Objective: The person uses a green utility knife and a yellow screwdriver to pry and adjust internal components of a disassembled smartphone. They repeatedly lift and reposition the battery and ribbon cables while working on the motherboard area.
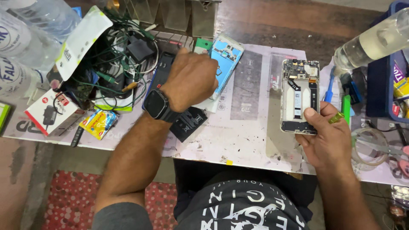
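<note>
- Two bare hands work over a paper-covered table (251, 140), and every place below is told from the opened phone (300, 96) lying on that paper.
- The opened phone is a back-less handset with its circuit board and a pale inner plate showing; it lies lengthwise, its lower end nearest the person.
- The right hand (327, 140) sits at the phone's lower right corner; its thumb presses on the bottom edge of the phone and the other fingers curl loosely under and beside it, so the grip is narrow and closed on the phone's end.
- A small brass-coloured ring-like piece (336, 118) shows at the right hand's fingers, just right of the phone's lower end.
- The left hand (190, 79), with a dark smartwatch (156, 104) on its wrist, is well to the left of the phone; its fingers are bent down and hidden behind the back of the hand, so how far they are spread cannot be told.
- That hand reaches to a light blue phone back cover (226, 57), up and left of the opened phone, and seems to touch its lower edge.
- A black flat battery (189, 123) lies left of the phone, just below the left wrist.
- A tangle of green and white cables (115, 55) lies far left of the phone.
</note>
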